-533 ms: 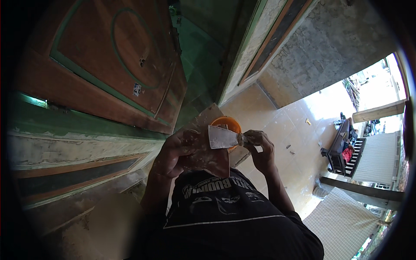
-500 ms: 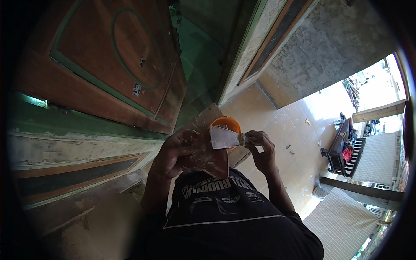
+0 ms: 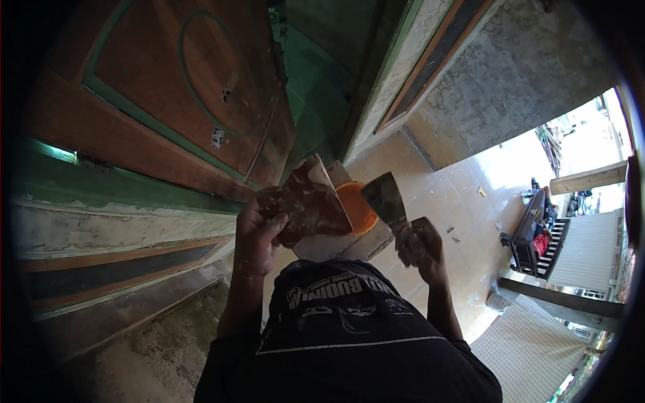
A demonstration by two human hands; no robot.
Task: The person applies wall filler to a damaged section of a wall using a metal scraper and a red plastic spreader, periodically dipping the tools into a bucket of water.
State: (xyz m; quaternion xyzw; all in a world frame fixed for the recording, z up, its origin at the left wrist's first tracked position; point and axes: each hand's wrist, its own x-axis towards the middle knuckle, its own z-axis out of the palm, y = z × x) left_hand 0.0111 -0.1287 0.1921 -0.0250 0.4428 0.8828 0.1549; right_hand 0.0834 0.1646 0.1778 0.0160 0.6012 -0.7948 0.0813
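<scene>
My left hand is closed around the edge of a flat reddish-brown board, held tilted. A pale smear of paste lies along the board's far edge. My right hand grips the handle of a putty knife, its broad blade raised and pointing away from me. The blade is apart from the board and looks dark on the side that shows. Below and between the two tools stands an orange bucket, partly hidden by the board. It rests on a pale, stained flat surface.
A brown door with green trim stands at the left. Ahead on the right is a rough grey wall panel. Small scraps lie on the tiled floor. A dark bench holding cloth stands at the far right.
The putty knife has left the board, moving right and turning to point away from me. The board has tilted up and shifted slightly left, showing more of the bucket.
</scene>
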